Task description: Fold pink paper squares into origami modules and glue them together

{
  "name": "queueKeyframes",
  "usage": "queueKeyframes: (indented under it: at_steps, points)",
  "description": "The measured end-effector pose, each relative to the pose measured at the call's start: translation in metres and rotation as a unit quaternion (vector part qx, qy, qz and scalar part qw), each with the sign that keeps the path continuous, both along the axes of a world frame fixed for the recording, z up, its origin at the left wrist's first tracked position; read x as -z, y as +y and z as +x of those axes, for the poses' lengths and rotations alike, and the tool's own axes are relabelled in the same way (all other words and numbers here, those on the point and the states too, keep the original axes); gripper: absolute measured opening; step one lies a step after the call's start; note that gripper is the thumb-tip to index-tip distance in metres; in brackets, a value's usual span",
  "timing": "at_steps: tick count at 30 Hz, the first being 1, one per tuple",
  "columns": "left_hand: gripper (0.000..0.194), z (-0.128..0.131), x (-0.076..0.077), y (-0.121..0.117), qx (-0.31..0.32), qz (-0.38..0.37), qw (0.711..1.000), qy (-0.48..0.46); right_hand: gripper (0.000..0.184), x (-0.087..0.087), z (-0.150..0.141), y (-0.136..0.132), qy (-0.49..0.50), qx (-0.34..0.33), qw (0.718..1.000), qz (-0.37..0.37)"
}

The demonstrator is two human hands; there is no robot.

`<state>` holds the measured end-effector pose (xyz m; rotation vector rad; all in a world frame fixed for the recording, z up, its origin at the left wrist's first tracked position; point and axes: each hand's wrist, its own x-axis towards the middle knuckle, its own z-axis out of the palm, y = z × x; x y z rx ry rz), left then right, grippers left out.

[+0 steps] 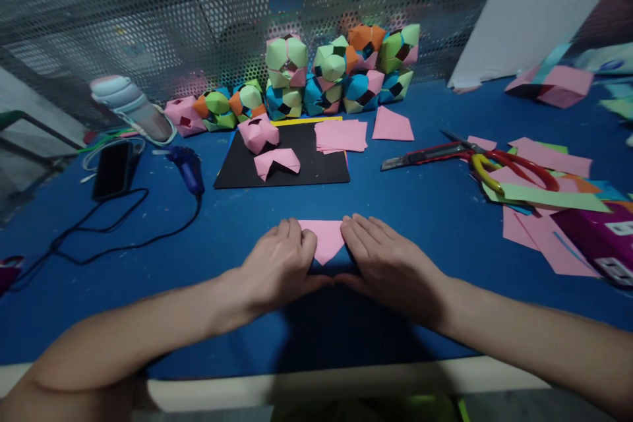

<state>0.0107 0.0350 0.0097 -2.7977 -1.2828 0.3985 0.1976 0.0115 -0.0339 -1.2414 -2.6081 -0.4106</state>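
A pink paper sheet (324, 237), folded to a downward point, lies on the blue table (420, 211) near the front edge. My left hand (279, 264) rests on its left side with the fingers together and flat. My right hand (383, 260) presses its right side the same way, fingers stretched out. Both thumbs meet just below the paper's tip. Neither hand grips anything.
A black sheet (297, 168) behind holds two folded pink pieces (267, 145) and a pink paper stack (341, 135). Coloured paper balls (321, 72) line the mesh wall. Red scissors (514, 168), a cutter (420, 157) and loose papers lie right; a phone (113, 168), glue gun (188, 168) and cable lie left.
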Motion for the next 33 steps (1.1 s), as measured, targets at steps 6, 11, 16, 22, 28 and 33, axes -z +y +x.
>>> queueKeyframes:
  at_steps: [6,11,16,22,28,33]
  points:
    - [0.063,-0.004,-0.004,0.013,-0.004,0.041,0.999,0.014,0.059,-0.005,0.005,0.007,0.030,0.000,1.000,0.006]
    - [0.049,-0.007,0.003,0.018,0.073,0.048,0.995,-0.056,0.042,-0.006,0.015,0.019,0.082,-0.022,0.996,-0.009]
    - [0.026,-0.011,0.013,0.027,0.086,0.037,0.967,-0.239,0.042,-0.006,0.021,0.028,0.211,0.001,0.973,-0.094]
    - [0.023,-0.011,0.007,0.035,-0.119,0.047,0.875,-0.468,0.061,-0.015,0.018,0.033,0.564,0.079,0.776,-0.270]
    - [0.012,-0.004,0.011,0.027,-0.129,-0.020,0.824,-0.551,0.049,-0.023,-0.004,0.025,0.681,0.074,0.577,-0.445]
    - [0.012,-0.002,0.009,0.018,-0.126,-0.057,0.805,-0.576,0.034,-0.028,-0.011,0.023,0.610,0.070,0.668,-0.420]
